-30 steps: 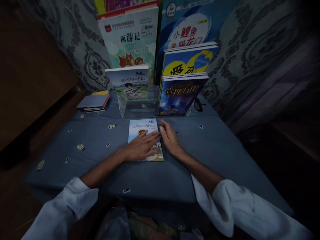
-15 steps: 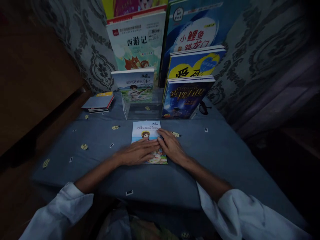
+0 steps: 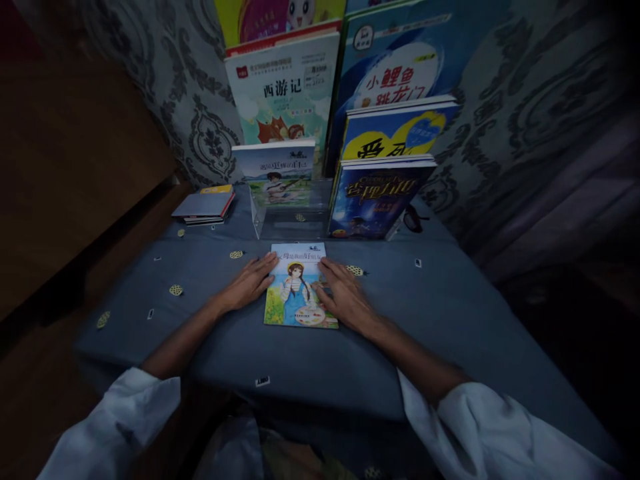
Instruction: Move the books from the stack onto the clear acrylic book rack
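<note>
A thin book [image 3: 296,293] with a girl in blue overalls on its cover lies flat on the blue-grey tablecloth [image 3: 225,353]. My left hand [image 3: 249,283] rests at the book's left edge, palm down, fingertips touching its upper left part. On the other side, my right hand [image 3: 347,293] lies over the right edge, its fingers spread onto the cover. Neither hand is closed round the book.
Behind the book stands a clear rack [image 3: 290,223] with several upright books, among them a dark blue one [image 3: 377,200]. A small stack of books [image 3: 205,205] lies at the back left. Dark glasses [image 3: 414,219] are right of the rack.
My left hand has moved left off the middle of the cover to the book's left edge, uncovering the picture. My right hand stays at the right edge. The view has shifted slightly.
</note>
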`<state>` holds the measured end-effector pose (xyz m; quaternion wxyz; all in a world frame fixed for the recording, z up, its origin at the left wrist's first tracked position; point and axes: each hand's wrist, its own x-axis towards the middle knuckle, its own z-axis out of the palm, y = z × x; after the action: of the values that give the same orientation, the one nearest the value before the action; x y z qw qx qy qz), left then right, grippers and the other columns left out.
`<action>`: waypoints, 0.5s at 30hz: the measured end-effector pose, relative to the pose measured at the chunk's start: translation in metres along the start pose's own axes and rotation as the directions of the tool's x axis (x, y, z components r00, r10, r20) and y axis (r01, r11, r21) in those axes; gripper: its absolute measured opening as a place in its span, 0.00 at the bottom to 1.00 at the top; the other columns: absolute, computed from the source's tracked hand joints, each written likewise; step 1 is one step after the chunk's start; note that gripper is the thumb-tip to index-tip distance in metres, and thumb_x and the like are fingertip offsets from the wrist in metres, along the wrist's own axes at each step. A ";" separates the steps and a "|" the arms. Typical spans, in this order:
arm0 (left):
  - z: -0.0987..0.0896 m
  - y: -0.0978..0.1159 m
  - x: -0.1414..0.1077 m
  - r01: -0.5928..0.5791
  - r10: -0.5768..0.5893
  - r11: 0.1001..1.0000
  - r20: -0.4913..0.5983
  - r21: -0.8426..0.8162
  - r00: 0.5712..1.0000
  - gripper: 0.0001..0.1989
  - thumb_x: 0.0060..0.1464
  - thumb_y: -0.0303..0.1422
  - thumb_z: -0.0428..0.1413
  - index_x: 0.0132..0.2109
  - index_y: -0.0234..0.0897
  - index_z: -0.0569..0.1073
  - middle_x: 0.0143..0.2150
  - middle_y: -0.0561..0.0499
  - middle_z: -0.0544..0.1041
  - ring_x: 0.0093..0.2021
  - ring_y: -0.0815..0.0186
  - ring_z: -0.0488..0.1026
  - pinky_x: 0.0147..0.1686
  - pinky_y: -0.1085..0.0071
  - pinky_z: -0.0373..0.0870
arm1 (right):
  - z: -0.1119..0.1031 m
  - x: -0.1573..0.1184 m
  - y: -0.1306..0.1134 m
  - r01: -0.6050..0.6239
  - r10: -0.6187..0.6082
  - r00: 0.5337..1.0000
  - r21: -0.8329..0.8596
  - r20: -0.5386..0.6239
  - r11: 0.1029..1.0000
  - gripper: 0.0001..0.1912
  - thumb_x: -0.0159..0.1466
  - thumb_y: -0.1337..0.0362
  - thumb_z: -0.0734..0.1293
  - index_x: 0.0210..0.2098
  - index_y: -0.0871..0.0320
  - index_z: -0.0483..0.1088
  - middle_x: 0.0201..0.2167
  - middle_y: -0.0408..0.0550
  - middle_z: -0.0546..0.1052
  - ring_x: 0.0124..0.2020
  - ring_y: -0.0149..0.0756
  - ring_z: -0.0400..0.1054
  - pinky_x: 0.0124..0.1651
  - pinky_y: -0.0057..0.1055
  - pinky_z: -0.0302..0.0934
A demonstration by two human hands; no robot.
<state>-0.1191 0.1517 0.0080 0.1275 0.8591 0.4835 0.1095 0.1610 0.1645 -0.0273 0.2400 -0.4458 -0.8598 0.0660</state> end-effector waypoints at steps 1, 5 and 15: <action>0.001 0.005 -0.007 -0.014 0.014 1.000 -0.008 -0.001 1.000 0.28 0.71 0.43 0.38 0.72 0.36 0.54 0.74 0.43 0.53 0.74 0.60 0.48 0.72 0.53 0.48 | 0.000 0.000 0.000 0.002 -0.002 1.000 -0.016 0.003 1.000 0.28 0.70 0.55 0.56 0.64 0.64 0.64 0.65 0.63 0.67 0.65 0.56 0.61 0.65 0.55 0.56; 0.009 0.027 -0.041 -0.063 0.063 0.998 -0.062 0.007 0.996 0.26 0.72 0.41 0.40 0.72 0.41 0.54 0.73 0.46 0.56 0.74 0.61 0.50 0.71 0.54 0.53 | -0.001 0.001 -0.003 0.008 -0.008 1.000 -0.067 -0.004 0.998 0.27 0.70 0.58 0.57 0.62 0.67 0.66 0.64 0.65 0.68 0.67 0.55 0.59 0.65 0.54 0.57; 0.026 0.065 -0.086 -0.079 0.091 0.995 -0.197 0.068 0.976 0.24 0.71 0.35 0.44 0.71 0.41 0.57 0.70 0.45 0.63 0.70 0.60 0.59 0.68 0.56 0.61 | 0.001 0.004 -0.053 0.437 -0.459 0.862 0.144 0.216 0.888 0.28 0.69 0.72 0.53 0.67 0.63 0.59 0.68 0.59 0.64 0.71 0.42 0.53 0.70 0.48 0.53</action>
<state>-0.1020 0.0425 -0.0008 0.0479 0.8671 0.4595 0.1860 0.1197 0.1366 -0.0091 0.1609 -0.2109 -0.9588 0.1017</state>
